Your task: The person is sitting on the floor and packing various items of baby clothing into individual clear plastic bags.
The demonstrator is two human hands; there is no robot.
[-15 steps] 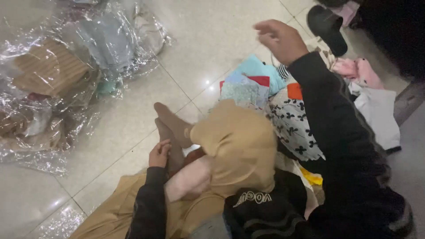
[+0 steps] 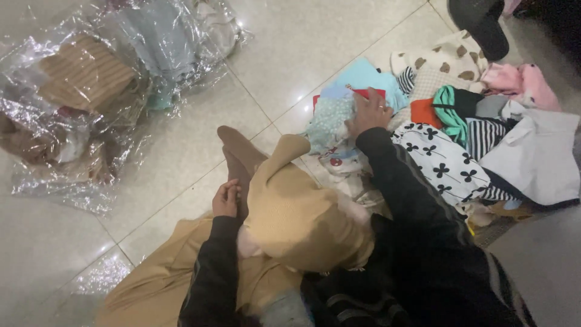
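1. On the tiled floor (image 2: 290, 36), a heap of small folded clothes (image 2: 460, 139) is spread at the right of the view, with pale blue, red, striped and clover-printed pieces among them.
2. The right hand (image 2: 369, 112) is laid flat on the near edge of that heap, touching a mint dotted cloth (image 2: 330, 118); its grip is seen open, the fingers spread and closed on nothing.
3. The left hand (image 2: 226, 200) is rested lower left, against a brown socked foot (image 2: 239, 157); its fingers are curled loosely, and whether anything is gripped cannot be told.
4. A tan garment (image 2: 302, 212) is draped over the lap between the two dark sleeves, just beside the left hand.
5. Clear plastic bags (image 2: 91, 91) holding folded brown and grey clothes are seen at upper left, well apart from both hands.
6. A dark shoe (image 2: 481, 24) is seen at the top right, near the far side of the heap.
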